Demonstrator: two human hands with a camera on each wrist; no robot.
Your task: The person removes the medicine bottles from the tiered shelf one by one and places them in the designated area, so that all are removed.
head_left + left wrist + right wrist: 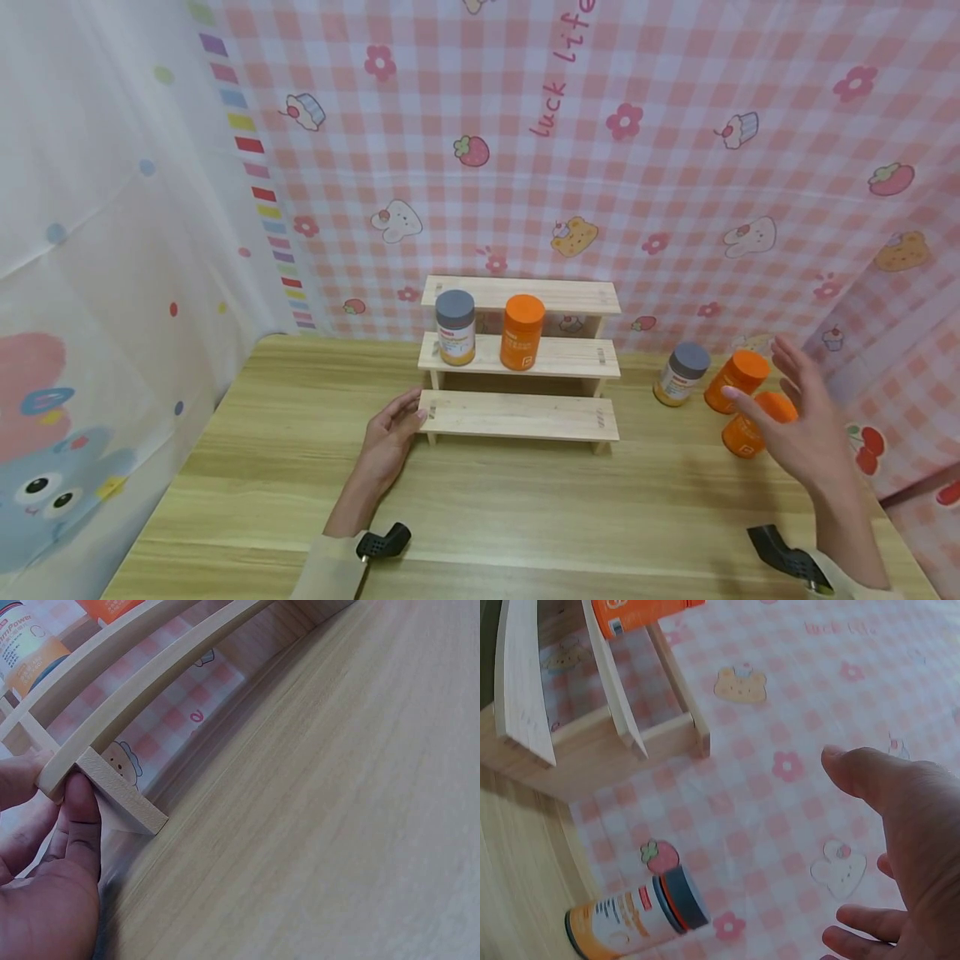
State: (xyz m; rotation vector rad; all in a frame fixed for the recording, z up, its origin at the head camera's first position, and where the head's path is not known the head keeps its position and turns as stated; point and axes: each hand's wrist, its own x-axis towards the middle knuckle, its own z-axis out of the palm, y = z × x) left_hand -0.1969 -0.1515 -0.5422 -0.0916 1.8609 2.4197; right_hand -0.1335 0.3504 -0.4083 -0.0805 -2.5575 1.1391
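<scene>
A three-step wooden shelf (517,415) stands on the table. My left hand (392,435) holds the left end of its lowest board; the left wrist view shows the thumb above the board (112,720) and fingers beneath. On the middle step are a grey-capped bottle (456,327) and an orange bottle (522,333). My right hand (802,425), thumb and fingers spread with nothing between them, hovers over the right side. Near it stand two orange bottles (737,382) (744,435), the closer partly hidden by the hand, and another grey-capped bottle (681,375).
A pink checked cloth (525,192) hangs behind the wooden table (300,467), and its right part runs along the table's right edge. At the left hangs a white curtain (112,208) with cartoon prints.
</scene>
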